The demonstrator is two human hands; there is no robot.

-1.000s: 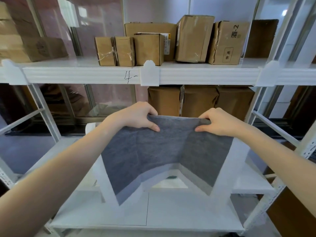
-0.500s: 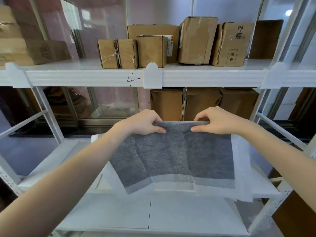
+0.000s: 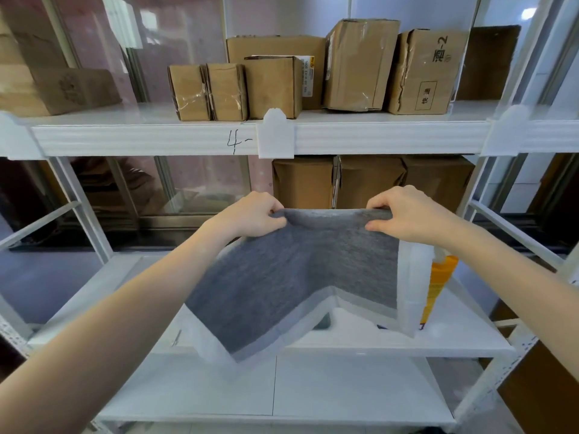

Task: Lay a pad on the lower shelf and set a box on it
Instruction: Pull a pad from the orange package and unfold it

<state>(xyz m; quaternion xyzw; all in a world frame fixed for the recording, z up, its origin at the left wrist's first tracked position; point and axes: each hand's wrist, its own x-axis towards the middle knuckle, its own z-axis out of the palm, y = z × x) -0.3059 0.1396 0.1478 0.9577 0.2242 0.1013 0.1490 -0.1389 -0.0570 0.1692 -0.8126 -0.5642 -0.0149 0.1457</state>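
Note:
A grey pad (image 3: 291, 277) with white borders hangs in the air in front of the white rack, creased down its middle. My left hand (image 3: 250, 216) pinches its top left corner and my right hand (image 3: 407, 214) pinches its top right corner. The pad's lower edge droops over the white shelf (image 3: 376, 339) at waist height. Below that lies a lower white shelf (image 3: 282, 386). Several brown cardboard boxes (image 3: 313, 86) stand on the upper shelf, and more boxes (image 3: 369, 180) stand behind the pad at the back of the middle level.
An orange and white package (image 3: 438, 283) shows behind the pad's right edge. The upper shelf beam (image 3: 156, 139) carries a handwritten "4-". White uprights (image 3: 488, 386) frame the rack on both sides. Glass panels stand behind the left half.
The pad has buckled again into a fold at its middle after hanging flatter. Both hands stay gripped on its top edge. The orange package has come into sight on the right.

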